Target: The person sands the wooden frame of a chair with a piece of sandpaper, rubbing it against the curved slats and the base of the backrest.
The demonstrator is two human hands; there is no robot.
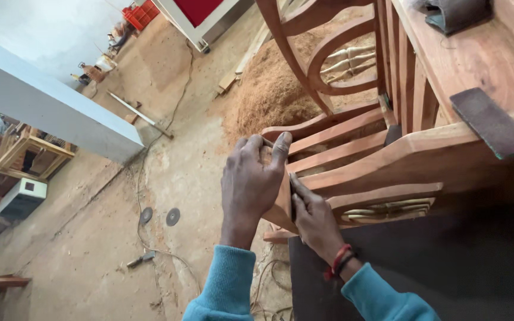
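Your left hand (251, 178) clamps the chair frame (352, 160) end; your right hand (313, 217) presses just below; the rails run rightward.

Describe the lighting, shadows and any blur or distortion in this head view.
Head view: soft, even daylight, no glare; left hand and right hand on the wooden chair frame are sharp; dark shadow under the frame at lower right; wide-angle lens tilts and bends the white beam; far clutter looks slightly soft.

Teal knit sleeves (227, 285) on both arms; red-and-black thread band (339, 261) on right wrist.
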